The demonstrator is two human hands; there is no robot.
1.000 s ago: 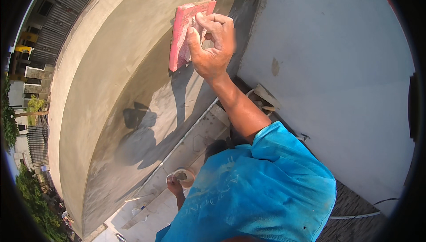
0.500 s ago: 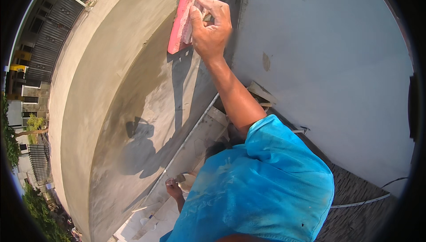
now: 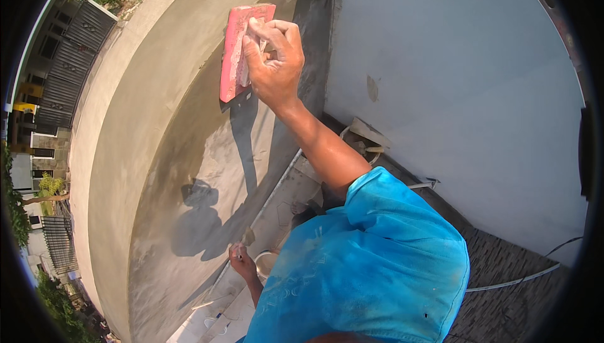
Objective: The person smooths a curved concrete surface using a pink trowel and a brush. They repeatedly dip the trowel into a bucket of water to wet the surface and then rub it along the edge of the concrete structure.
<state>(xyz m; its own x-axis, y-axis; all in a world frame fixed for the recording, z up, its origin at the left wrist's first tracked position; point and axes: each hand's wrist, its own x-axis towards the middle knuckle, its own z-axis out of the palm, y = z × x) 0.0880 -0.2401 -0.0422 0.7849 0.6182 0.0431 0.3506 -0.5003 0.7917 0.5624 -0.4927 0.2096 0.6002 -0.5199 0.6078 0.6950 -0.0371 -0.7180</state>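
My right hand [image 3: 279, 69] is closed on the grip of a pink plastering float [image 3: 231, 60], fingers and thumb wrapped round its back. The float lies against the grey plastered wall [image 3: 207, 160], below a pale curved ledge [image 3: 126, 123]. White dust or plaster coats my fingers and the float's back. Lower down, beside the wall's bottom edge, my left hand [image 3: 240, 260] is closed round a small tool [image 3: 250, 237] with a grey-brown head. Its exact kind is too small to tell. A pale round container [image 3: 265, 264] stands just right of that hand, partly hidden by my blue shirt.
A smooth bluish-white wall [image 3: 453, 91] rises on the right and meets the plastered wall in a corner. Scraps and a pipe [image 3: 371, 141] lie near its foot. A pale hose [image 3: 516, 283] crosses dark textured flooring. Gated houses [image 3: 66, 66] stand beyond the ledge.
My right hand and the float have moved down and left along the wall. My left hand has risen slightly with its tool, and the pale container shows more.
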